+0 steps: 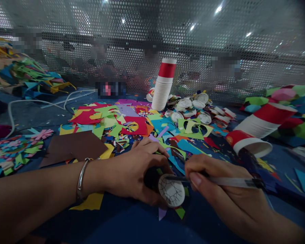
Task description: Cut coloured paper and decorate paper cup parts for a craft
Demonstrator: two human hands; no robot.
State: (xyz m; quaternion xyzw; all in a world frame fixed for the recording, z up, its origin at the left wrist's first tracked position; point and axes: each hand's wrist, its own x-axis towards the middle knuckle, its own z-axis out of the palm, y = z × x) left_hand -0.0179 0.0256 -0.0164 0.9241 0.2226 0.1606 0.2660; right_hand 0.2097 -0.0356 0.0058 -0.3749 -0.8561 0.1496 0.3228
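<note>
On the near part of the blue table [127, 225], between the two hands, a small white cup bottom [171, 195] is showing a web of black lines. The left hand [137, 173] is curving around it, thumb and forefinger spread just to the disc's width and gripping its edge. The right hand [218, 189] is pinching a pen [228, 182], fingers closed around the barrel, and the pen's tip is pointing over the disc's upper part; whether it is touching, I cannot tell. A silver bracelet [80, 181] is circling the left wrist. Beyond the hands, colored paper scraps [134, 125] are lying about, and a stack of cups [162, 89] is standing beside more cup bottoms [184, 103].
</note>
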